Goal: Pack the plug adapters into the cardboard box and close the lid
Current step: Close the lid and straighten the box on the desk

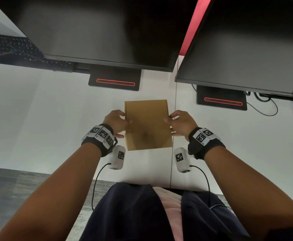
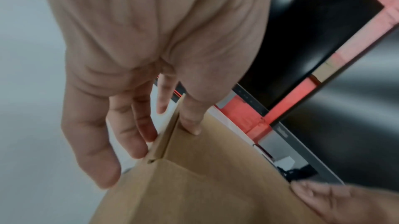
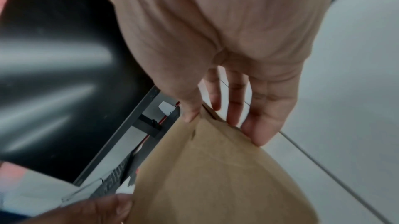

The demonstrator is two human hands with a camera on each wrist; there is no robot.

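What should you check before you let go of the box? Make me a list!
1. Lid flat on the box: ok, the top looks shut in the head view.
2. Left hand grips the left edge: ok, thumb on top, fingers down the side.
3. Right hand grips the right edge: ok.
4. Side flaps tucked in: cannot tell, a fold shows at each edge.
5. Adapters inside: cannot tell, the box hides them.
6. Box rests on the desk: cannot tell.
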